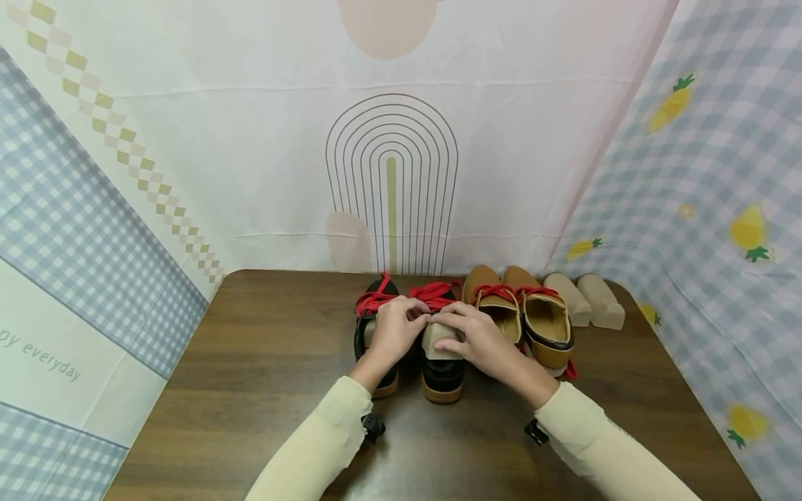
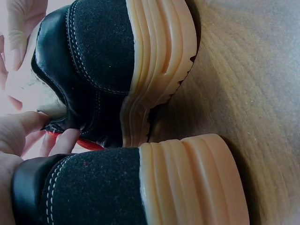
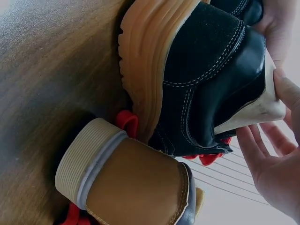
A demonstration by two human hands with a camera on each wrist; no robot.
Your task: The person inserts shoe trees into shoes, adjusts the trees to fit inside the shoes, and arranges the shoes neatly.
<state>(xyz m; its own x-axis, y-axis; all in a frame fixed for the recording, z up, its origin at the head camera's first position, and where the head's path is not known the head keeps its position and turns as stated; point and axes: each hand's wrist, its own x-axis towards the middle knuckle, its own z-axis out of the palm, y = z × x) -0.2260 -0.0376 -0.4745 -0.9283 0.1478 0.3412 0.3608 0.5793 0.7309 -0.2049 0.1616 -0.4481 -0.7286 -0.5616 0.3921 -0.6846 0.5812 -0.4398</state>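
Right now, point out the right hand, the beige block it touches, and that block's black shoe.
Right hand (image 1: 481,339): head view, back of hand.
Beige block (image 1: 432,342): head view, rear end.
Black shoe (image 1: 443,378): head view, heel.

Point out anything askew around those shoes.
The beige insert juts up from the black shoe nearest the tan shoes, seemingly not fully seated. Also, red lace sits loosely beside a tan heel, looking untidy. No damage stands out.
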